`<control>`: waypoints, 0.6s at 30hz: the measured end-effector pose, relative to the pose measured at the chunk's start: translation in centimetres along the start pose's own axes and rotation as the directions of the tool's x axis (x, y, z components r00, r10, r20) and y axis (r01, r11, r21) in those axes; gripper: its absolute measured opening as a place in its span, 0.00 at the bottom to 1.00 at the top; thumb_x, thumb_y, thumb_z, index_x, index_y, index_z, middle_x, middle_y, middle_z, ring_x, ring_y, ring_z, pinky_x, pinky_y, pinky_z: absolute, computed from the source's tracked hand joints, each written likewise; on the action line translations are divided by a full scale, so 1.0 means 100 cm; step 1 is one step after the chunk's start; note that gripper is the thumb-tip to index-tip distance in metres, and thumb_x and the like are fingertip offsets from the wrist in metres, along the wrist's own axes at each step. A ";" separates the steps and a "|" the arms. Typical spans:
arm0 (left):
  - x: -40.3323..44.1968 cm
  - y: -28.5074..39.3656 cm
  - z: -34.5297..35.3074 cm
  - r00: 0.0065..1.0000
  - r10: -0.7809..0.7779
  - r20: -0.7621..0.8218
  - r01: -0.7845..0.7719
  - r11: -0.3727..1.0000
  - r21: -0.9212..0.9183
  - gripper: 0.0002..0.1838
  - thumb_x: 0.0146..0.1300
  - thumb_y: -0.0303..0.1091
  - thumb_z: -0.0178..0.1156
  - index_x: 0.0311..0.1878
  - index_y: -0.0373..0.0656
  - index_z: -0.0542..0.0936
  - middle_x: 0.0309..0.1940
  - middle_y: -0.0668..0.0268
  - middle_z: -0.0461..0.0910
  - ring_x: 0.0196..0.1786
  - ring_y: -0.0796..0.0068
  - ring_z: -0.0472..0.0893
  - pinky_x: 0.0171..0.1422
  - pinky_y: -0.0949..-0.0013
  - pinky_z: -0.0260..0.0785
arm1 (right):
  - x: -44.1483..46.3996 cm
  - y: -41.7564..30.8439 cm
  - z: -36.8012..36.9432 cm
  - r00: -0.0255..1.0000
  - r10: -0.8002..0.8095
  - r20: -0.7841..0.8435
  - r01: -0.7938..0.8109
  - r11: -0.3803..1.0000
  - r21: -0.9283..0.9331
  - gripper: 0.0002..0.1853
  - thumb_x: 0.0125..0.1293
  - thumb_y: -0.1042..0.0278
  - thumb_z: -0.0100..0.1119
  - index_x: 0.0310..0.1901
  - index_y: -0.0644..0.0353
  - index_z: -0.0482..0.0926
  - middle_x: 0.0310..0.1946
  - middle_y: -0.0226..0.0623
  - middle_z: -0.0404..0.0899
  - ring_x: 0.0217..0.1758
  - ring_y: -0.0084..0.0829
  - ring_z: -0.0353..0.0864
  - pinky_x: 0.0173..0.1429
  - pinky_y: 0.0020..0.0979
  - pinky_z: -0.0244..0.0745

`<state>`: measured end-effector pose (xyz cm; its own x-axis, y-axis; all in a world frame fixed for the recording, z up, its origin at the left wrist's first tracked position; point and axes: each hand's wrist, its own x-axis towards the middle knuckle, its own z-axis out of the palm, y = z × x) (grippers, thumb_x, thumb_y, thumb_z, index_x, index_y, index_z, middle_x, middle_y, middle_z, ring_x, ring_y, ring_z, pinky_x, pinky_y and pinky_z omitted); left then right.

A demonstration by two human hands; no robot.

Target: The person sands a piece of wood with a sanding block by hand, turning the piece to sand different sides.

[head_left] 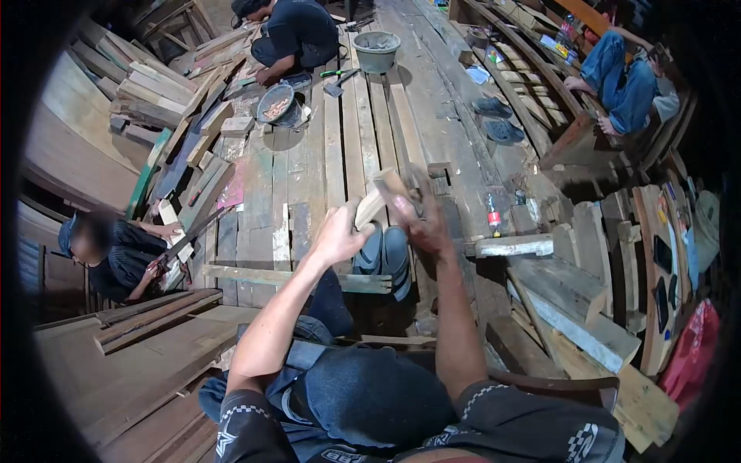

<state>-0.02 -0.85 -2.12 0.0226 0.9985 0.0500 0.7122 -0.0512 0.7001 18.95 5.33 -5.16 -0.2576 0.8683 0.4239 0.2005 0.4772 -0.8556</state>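
My left hand (340,234) is closed round a short light wooden block (370,210) above the plank floor. Beyond it, my right hand (423,214) is at a second, darker-faced wooden piece (391,184) that meets the block's far end; this hand is blurred, with its fingers bent over that piece. Whether the two pieces are joined cannot be made out. Below the hands, a pair of dark clogs (395,258) stands on the floor near a loose wooden strip (309,278).
A grey bucket (376,58), a basin (275,104) and a hammer (340,83) lie ahead. One person (297,38) crouches at the top, another (116,255) sits at left, a third (625,85) at upper right. A bottle (494,216) stands right of my hands. Timber piles (154,89) flank both sides.
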 end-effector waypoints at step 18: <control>0.018 -0.060 0.017 0.998 -0.066 -0.004 0.063 0.968 -0.241 0.27 0.56 0.40 0.67 0.55 0.32 0.77 0.44 0.45 0.83 0.49 0.54 0.83 0.53 0.57 0.74 | 0.003 0.050 0.015 0.983 0.171 0.061 -0.161 0.976 -0.146 0.17 0.74 0.60 0.51 0.57 0.60 0.75 0.39 0.46 0.82 0.44 0.42 0.83 0.48 0.37 0.77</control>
<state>-3.05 1.30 -7.44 -0.0267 0.9996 0.0064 0.5221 0.0085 0.8529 18.46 7.79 -9.76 -0.2767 0.9273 0.2520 0.3753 0.3456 -0.8601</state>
